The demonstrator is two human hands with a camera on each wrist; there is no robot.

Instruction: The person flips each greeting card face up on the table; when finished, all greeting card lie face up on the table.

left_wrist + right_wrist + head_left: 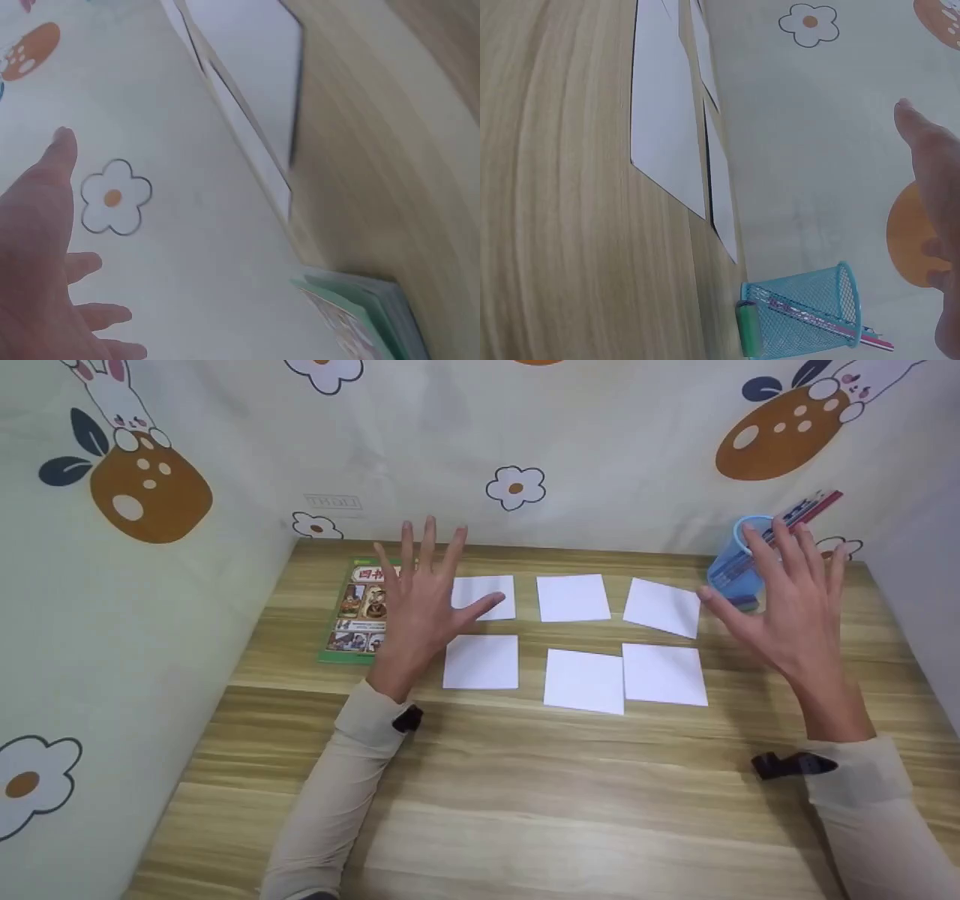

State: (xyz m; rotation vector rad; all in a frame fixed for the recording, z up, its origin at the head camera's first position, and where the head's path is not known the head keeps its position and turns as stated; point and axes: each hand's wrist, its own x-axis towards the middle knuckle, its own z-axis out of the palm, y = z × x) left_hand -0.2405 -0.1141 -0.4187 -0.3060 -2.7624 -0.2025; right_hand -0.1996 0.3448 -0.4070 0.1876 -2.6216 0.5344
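Observation:
Fingers spread and straight, my left hand (421,604) hovers over the comic book (356,615) and the left end of the white cards; it holds nothing. My right hand (799,600), also spread wide and bare, is raised in front of the blue mesh pen cup (731,566), partly covering it in the head view. Between the hands lie several white square cards in two rows, among them a back middle card (574,598), a front left card (481,661) and a front right card (664,675). The front middle card (583,681) meets the front right one at its edge.
Pencils (814,506) lean out of the cup. A small green item (749,328) lies at the cup's foot. Patterned white sheeting (420,442) rises behind the wooden table (480,795) and along its left side. Each sleeve carries a black clip (407,718) near the wrist.

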